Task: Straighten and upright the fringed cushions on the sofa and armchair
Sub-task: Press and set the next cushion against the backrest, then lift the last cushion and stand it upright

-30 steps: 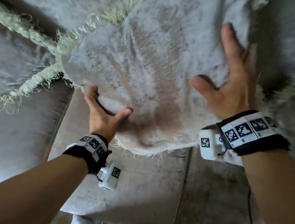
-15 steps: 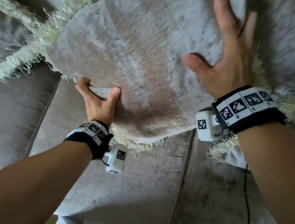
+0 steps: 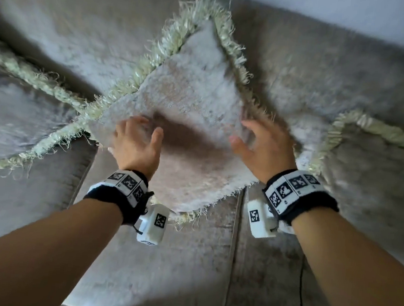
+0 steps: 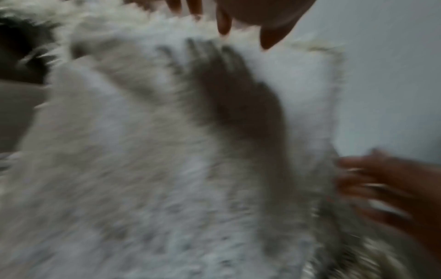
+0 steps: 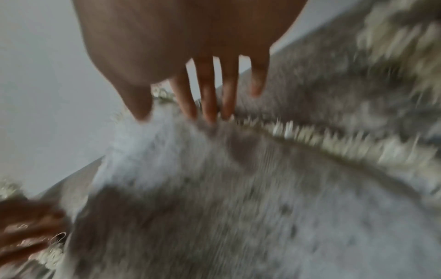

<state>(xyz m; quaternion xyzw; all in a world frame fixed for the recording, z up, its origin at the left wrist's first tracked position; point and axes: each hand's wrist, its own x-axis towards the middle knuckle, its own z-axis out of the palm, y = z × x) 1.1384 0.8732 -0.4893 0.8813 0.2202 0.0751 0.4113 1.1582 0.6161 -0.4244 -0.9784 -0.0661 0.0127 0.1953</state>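
A pale grey cushion (image 3: 196,98) with a cream fringe leans on the sofa back (image 3: 73,19), one corner pointing up and its lowest corner on the seat (image 3: 162,259). My left hand (image 3: 136,142) is at its lower left edge, fingers spread and relaxed. My right hand (image 3: 258,143) is at its right edge, fingers straight. Neither hand grips the fabric. The blurred left wrist view shows my left fingertips (image 4: 224,18) just off the cushion (image 4: 143,151). In the right wrist view my right fingers (image 5: 207,85) reach its fringed edge (image 5: 298,136).
A second fringed cushion (image 3: 16,112) lies tilted at the left, its corner next to the middle one. A third fringed cushion (image 3: 378,168) sits at the right. A thin black cable (image 3: 302,295) runs over the seat. Light wall (image 3: 355,10) shows above the sofa back.
Both hands have come off the cushion: the left let go of the lower edge, the right lifted its flat palm. The cushion now stands further back against the sofa back.
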